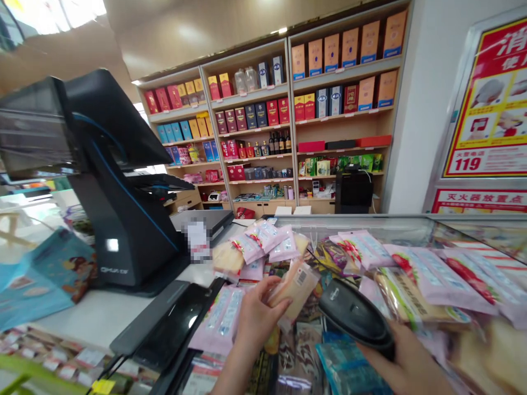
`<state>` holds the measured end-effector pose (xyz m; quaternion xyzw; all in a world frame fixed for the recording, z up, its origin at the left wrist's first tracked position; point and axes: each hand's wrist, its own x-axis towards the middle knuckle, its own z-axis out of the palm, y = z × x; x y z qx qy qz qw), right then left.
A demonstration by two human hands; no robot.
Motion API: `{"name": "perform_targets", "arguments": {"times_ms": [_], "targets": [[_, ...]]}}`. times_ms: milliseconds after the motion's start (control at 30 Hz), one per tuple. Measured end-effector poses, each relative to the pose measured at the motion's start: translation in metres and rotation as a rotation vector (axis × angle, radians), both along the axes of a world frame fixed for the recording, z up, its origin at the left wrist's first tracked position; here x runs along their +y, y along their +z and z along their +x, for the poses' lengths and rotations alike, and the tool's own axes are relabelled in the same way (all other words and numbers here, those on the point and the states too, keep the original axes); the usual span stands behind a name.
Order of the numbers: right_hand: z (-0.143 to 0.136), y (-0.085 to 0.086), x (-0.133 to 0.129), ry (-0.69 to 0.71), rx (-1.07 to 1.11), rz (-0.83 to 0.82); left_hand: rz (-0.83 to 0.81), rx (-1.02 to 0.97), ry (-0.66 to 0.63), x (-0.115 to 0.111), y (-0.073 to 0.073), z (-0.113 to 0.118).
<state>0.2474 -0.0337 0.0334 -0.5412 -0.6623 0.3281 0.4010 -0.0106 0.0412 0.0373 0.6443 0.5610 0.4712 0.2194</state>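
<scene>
The left hand (pixel 257 312) grips a small wrapped bread packet (pixel 294 288) by its lower end, fingers curled around it, so the barcode label on its upper face is turned up and toward the right. The right hand (pixel 405 359) is closed around the grip of a black handheld scanner (pixel 356 318), whose head lies just right of the packet and angles toward that label — the two are near but apart.

Beyond both hands, a heap of pink-wrapped snack packets (pixel 267 238) spreads over the surface (pixel 99 312), with larger pink packs (pixel 432 280) just past the right hand, all lying loose and overlapping. One flat pink packet (pixel 224 315) lies just left of the left hand, beside a dark keyboard (pixel 173 329) further left.

Up and to the left of the left hand stands a black till terminal (pixel 119 208), its screen tilted toward the person. Far beyond the hands, wall shelves (pixel 288 109) carry boxed goods in rows, and a red notice (pixel 492 104) hangs well off to the right.
</scene>
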Motion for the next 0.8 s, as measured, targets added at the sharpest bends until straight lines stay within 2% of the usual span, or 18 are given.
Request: {"name": "perform_targets", "arguments": {"times_ms": [133,267,467,667,800], "targets": [[0.0023,-0.0019,-0.0022,0.074,-0.083,-0.008,-0.024,0.004,-0.042,-0.0027,-0.0080,0.0021],[0.0011,0.0016,-0.0048,0.073,-0.088,0.031,-0.033,0.002,-0.071,-0.0053,-0.0098,0.0044],[-0.0001,0.0022,-0.0023,0.072,-0.075,-0.009,-0.022,-0.016,-0.072,-0.0056,-0.0128,0.0053],[0.0049,-0.0027,0.0008,0.117,-0.028,-0.112,-0.022,-0.019,-0.055,-0.0049,-0.0107,0.0038],[0.0055,-0.0045,0.0008,0.088,-0.002,-0.104,-0.025,-0.028,-0.054,-0.0050,-0.0096,0.0030]]}}
